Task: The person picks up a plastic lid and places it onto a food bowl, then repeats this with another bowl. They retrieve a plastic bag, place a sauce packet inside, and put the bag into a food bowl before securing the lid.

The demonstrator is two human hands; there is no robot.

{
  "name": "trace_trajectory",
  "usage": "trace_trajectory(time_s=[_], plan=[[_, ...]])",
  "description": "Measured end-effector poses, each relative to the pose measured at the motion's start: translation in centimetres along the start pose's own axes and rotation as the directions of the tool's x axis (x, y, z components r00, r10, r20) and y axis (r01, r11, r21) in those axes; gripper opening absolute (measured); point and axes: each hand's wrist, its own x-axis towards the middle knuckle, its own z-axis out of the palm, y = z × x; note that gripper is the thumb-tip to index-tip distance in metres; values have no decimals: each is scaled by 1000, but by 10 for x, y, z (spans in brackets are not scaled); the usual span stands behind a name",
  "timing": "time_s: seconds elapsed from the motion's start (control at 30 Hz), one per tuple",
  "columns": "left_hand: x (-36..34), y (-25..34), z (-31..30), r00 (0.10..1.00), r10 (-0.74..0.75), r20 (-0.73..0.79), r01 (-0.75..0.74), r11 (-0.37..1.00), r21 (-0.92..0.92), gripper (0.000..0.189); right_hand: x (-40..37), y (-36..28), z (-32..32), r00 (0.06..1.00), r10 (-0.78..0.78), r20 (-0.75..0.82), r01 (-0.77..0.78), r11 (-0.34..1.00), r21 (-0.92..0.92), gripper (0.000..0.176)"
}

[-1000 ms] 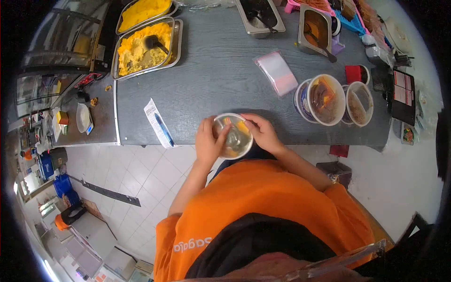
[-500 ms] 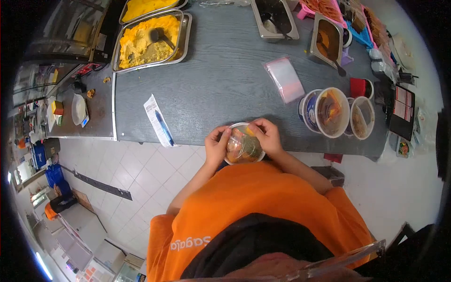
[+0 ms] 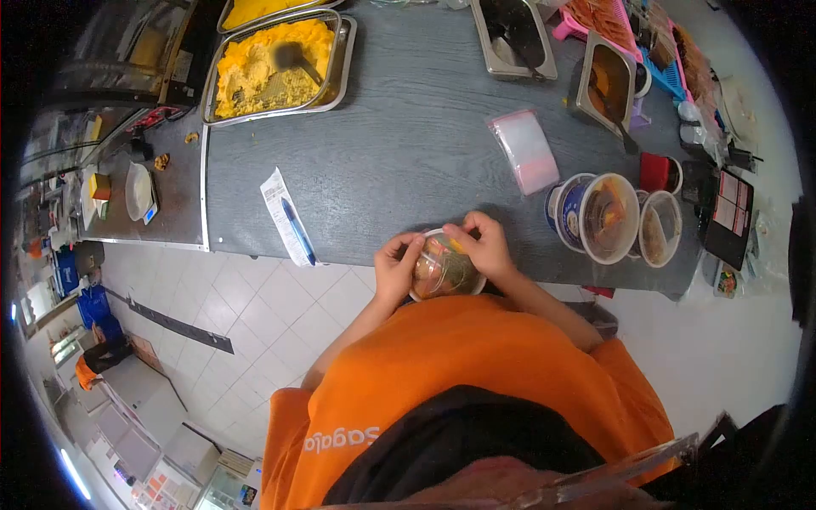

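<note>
At the table's front edge, close to my body, is a round white-rimmed bowl (image 3: pixel 444 270) of food under a clear covering. Green and orange-red pieces show through it, and light glints off the covering. My left hand (image 3: pixel 396 265) grips the left side of the rim, thumb on top. My right hand (image 3: pixel 484 251) holds the far right of the rim with its thumb and bent fingers. Both thumbs press close to the rim; the fingers underneath are hidden.
Left of the bowl, a pen (image 3: pixel 297 229) lies on a paper slip (image 3: pixel 280 204). Plastic bags (image 3: pixel 524 151) and stacked tubs (image 3: pixel 608 218) sit to the right. Farther back are a tray of yellow food (image 3: pixel 340 81) with a scoop and metal pans (image 3: pixel 544 64). A person (image 3: pixel 98 361) is far left.
The view has shifted slightly, so things on the right of the table appear farther right and lower. Both hands stay on the bowl's rim, with only small finger movements.
</note>
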Motion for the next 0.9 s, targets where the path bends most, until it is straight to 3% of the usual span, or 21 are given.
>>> trace_trajectory(time_s=[0.03,0.07,0.1,0.13,0.2,0.3,0.37,0.53,0.63,0.7,0.77,0.9], plan=[[-2,0,1,1000,2,-2,-2,1000,-1,15,-3,-3,-1,989,-141,-49,137,987,-85,30],[-3,1,3,992,129,2,-129,991,37,13,-5,-6,-1,954,-286,-86,268,947,-176,27],[-3,2,4,967,254,11,-254,964,74,12,-6,-8,-1,953,-289,-85,271,946,-177,27],[-3,5,4,967,255,10,-255,964,72,12,-8,-10,-1,919,-382,-99,358,913,-195,23],[-4,13,0,802,591,87,-576,728,372,14,-10,-14,-1,878,-466,-107,438,873,-213,20],[-8,21,-5,775,615,145,-605,656,452,18,-17,-18,-1,861,-502,-79,465,841,-275,19],[-9,20,-8,779,608,153,-602,658,453,18,-19,-20,-1,808,-589,-25,550,767,-330,18],[-9,19,-11,803,574,163,-584,698,415,16,-19,-15,3,788,-615,-29,581,758,-297,18],[-9,20,-11,798,572,191,-599,714,363,13,-16,-18,3,755,-656,-14,624,725,-293,18],[-10,24,-11,861,465,208,-506,828,243,15,-14,-21,0,731,-683,-6,649,697,-305,17],[-7,23,-14,844,476,245,-524,830,191,16,-14,-25,-4,696,-713,85,684,622,-381,16],[-5,32,-11,850,446,279,-491,864,114,21,-11,-25,-2,693,-717,67,687,631,-361,15]])
